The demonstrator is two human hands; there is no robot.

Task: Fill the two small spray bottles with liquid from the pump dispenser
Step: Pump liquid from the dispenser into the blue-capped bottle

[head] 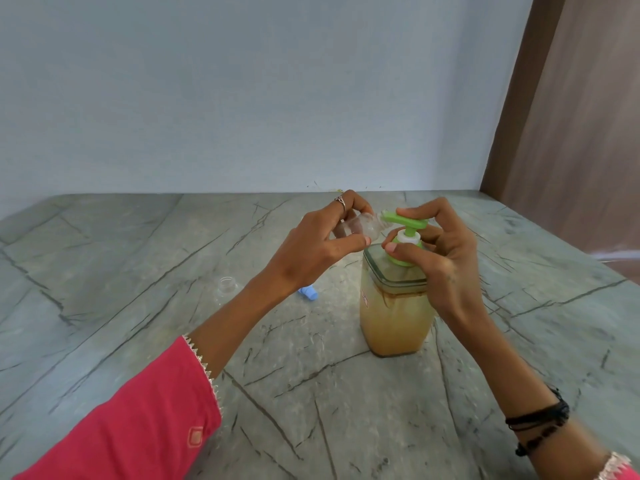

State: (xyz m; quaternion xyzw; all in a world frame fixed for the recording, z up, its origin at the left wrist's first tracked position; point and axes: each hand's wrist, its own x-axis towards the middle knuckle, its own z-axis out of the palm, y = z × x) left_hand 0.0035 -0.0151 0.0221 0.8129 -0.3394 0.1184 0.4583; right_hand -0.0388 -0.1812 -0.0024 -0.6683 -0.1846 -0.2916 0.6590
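A grey veined stone counter (138, 258) carries the pump dispenser (394, 306). Left of it lie a blue cap (308, 293) and, farther off, a clear bottle (227, 287).

One head-worn wide-angle view looks forward and down across the desk (138, 244) toward the wall (242, 91) at twelve o'clock, close above both forearms, with a wooden panel (571, 133) at two o'clock.
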